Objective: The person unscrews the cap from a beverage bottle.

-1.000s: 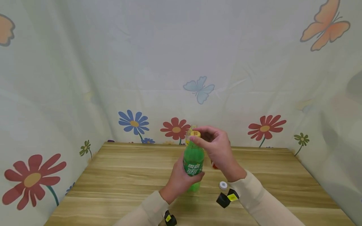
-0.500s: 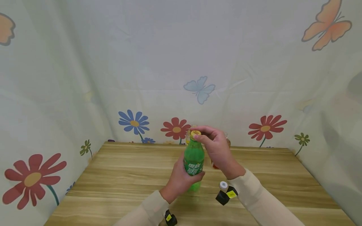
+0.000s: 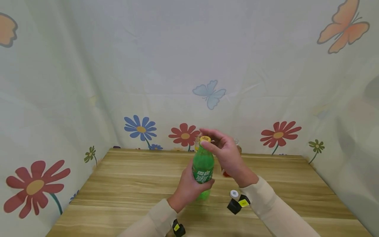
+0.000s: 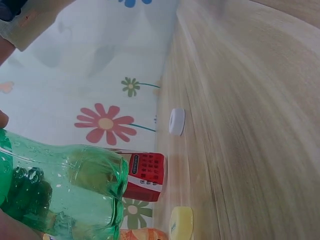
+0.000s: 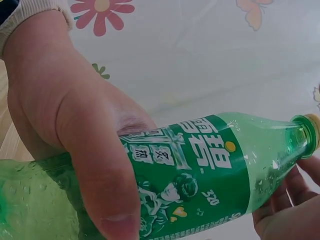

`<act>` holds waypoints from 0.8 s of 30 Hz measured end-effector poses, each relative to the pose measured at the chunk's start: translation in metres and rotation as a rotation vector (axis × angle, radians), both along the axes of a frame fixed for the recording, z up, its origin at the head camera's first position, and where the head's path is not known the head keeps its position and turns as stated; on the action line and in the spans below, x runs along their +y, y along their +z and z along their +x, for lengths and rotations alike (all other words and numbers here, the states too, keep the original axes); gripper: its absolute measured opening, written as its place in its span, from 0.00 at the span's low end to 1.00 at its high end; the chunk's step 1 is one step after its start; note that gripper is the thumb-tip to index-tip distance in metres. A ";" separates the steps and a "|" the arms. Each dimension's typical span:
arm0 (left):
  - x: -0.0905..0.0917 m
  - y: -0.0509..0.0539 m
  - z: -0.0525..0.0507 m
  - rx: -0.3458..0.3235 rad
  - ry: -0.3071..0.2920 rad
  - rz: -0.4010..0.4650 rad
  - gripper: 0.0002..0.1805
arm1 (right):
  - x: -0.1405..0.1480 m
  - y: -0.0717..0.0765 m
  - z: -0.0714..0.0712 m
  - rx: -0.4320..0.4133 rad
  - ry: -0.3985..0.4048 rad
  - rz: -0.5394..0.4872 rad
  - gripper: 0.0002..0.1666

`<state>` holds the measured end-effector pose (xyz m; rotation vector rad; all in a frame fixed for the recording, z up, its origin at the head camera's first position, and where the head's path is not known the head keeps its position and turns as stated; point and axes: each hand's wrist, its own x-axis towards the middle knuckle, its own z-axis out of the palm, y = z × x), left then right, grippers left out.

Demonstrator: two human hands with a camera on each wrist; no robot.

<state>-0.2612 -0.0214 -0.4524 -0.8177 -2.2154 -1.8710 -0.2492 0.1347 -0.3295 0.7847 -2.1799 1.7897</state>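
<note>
My left hand [image 3: 189, 189] grips a green plastic soda bottle [image 3: 203, 164] round its label, upright above the table. A yellow cap [image 3: 205, 140] sits on its neck. The right hand [image 3: 226, 151] is at this cap, the thumb against the near side and the index finger curled behind. In the right wrist view, the green bottle [image 5: 190, 175] shows drops inside, and fingertips of the right hand [image 5: 290, 205] lie near its neck. The bottle's ridged base [image 4: 112, 190] faces the table in the left wrist view.
On the wooden table [image 3: 133, 184] lie a white cap [image 3: 234, 193] and, in the left wrist view, a loose yellow cap [image 4: 181, 223]. A red-labelled bottle [image 4: 145, 176] stands behind the right hand. Another clear bottle [image 3: 196, 143] is partly hidden behind the green one. Flowered cloth surrounds the table.
The right hand's index finger has risen slightly from the cap, while the thumb stays at its near side. The left hand and the bottle have hardly moved.
</note>
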 end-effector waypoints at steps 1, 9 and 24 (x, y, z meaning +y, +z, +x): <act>0.000 0.000 0.000 -0.003 0.001 0.000 0.40 | -0.001 0.000 0.001 -0.002 -0.019 0.006 0.28; -0.001 -0.002 -0.001 0.028 -0.007 -0.003 0.40 | -0.009 0.005 0.010 -0.017 -0.250 0.008 0.28; -0.001 -0.005 -0.004 0.014 -0.005 -0.001 0.42 | -0.011 0.007 0.011 -0.018 -0.320 0.025 0.26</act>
